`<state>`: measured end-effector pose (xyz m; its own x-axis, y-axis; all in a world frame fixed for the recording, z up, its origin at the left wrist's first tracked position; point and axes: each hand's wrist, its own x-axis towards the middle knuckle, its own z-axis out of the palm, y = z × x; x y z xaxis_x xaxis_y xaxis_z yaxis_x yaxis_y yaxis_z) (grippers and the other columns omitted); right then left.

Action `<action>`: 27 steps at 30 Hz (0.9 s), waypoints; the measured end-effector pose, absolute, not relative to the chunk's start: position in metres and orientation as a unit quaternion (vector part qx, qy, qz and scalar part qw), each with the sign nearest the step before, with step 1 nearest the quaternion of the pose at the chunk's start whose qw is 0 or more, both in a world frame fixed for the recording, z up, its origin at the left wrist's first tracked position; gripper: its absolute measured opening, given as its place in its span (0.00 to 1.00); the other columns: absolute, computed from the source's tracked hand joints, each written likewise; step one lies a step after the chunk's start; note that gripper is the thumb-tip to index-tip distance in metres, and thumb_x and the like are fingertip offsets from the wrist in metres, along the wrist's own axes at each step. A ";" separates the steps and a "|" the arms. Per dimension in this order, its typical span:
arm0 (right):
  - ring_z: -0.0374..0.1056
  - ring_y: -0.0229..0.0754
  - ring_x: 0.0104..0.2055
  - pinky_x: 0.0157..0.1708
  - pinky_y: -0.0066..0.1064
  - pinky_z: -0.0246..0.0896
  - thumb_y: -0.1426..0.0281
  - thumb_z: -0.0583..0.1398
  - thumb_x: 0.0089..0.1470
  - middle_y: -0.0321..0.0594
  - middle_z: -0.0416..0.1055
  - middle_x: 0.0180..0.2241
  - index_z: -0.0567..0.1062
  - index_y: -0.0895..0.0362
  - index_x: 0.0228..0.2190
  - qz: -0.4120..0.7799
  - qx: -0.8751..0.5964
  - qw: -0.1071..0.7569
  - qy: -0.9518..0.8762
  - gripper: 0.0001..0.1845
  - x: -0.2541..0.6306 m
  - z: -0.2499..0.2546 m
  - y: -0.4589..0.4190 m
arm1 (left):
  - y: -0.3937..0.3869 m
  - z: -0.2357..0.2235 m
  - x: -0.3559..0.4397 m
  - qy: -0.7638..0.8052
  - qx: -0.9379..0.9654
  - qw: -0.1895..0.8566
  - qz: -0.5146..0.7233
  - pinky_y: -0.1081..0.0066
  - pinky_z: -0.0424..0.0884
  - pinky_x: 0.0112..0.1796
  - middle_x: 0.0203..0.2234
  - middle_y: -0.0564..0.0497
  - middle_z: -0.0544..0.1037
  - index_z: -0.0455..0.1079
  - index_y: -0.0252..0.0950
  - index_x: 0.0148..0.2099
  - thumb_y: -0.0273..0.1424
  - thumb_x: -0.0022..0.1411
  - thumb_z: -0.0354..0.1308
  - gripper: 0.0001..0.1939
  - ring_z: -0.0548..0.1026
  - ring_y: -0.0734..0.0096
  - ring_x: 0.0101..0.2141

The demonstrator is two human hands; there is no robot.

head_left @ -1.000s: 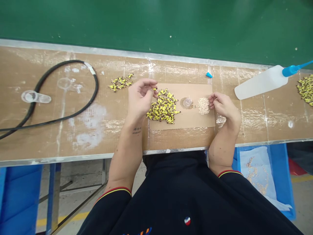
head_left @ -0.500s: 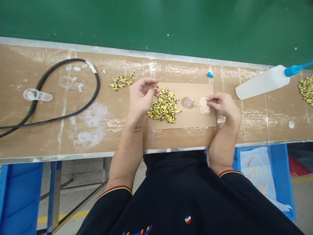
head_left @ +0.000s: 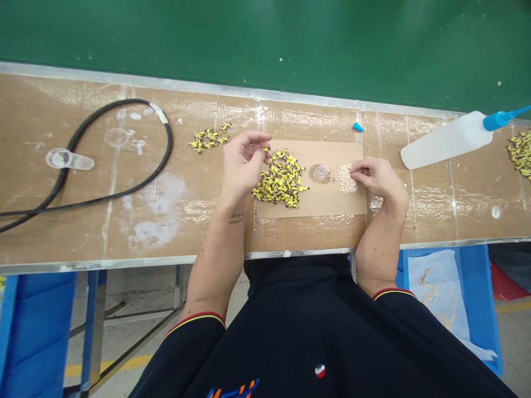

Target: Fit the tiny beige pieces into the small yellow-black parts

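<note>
My left hand (head_left: 244, 160) is half closed above the yellow pile of small parts (head_left: 281, 182), fingers pinched, but I cannot tell if they hold one piece. My right hand (head_left: 379, 179) has moved in, and its fingertips now touch the edge of the beige parts (head_left: 346, 178), no clear hold. Both piles lie on a cardboard sheet (head_left: 332, 205) on the desk (head_left: 186, 237)

Cardboard-topped workbench (head_left: 62, 232), green panel (head_left: 265, 38) beyond, concrete floor (head_left: 133, 293) below
</note>
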<state>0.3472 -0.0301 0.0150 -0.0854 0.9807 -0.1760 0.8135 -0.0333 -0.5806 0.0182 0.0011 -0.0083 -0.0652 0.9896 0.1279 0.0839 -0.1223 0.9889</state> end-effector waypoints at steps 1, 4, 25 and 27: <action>0.69 0.43 0.31 0.38 0.40 0.66 0.72 0.64 0.50 0.41 0.80 0.33 0.81 0.54 0.26 0.282 -0.657 0.146 -0.683 0.05 0.347 0.015 -0.030 | 0.001 -0.009 0.018 0.503 0.533 0.430 0.527 0.77 0.78 0.30 0.32 0.53 0.77 0.76 0.39 0.42 0.17 0.57 0.53 0.17 0.76 0.79 0.28; 0.70 0.44 0.32 0.38 0.40 0.66 0.72 0.62 0.51 0.41 0.79 0.33 0.80 0.54 0.26 0.282 -0.646 0.154 -0.693 0.06 0.347 0.016 -0.032 | 0.002 -0.010 0.017 0.499 0.537 0.429 0.527 0.76 0.78 0.30 0.32 0.53 0.77 0.76 0.39 0.43 0.17 0.57 0.53 0.17 0.77 0.78 0.28; 0.73 0.44 0.37 0.34 0.40 0.71 0.45 0.62 0.60 0.42 0.76 0.37 0.68 0.49 0.32 0.356 -0.501 0.438 -0.656 0.21 0.292 0.037 -0.046 | -0.030 0.020 0.060 0.374 0.283 0.767 0.439 0.76 0.48 0.18 0.23 0.57 0.58 0.65 0.39 0.35 0.28 0.52 0.54 0.05 0.52 0.83 0.17; 0.71 0.41 0.31 0.30 0.38 0.70 0.44 0.63 0.59 0.39 0.75 0.33 0.68 0.49 0.31 0.360 -0.492 0.458 -0.647 0.22 0.286 0.038 -0.049 | -0.033 0.019 0.063 0.370 0.286 0.783 0.411 0.76 0.42 0.18 0.20 0.60 0.52 0.65 0.39 0.34 0.31 0.55 0.55 0.03 0.44 0.84 0.16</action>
<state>0.2860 -0.0489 0.0381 -0.0959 0.9666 0.2376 0.3061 0.2558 -0.9170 0.0626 -0.0330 0.0190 0.3883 0.8552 -0.3433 -0.4329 0.4981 0.7513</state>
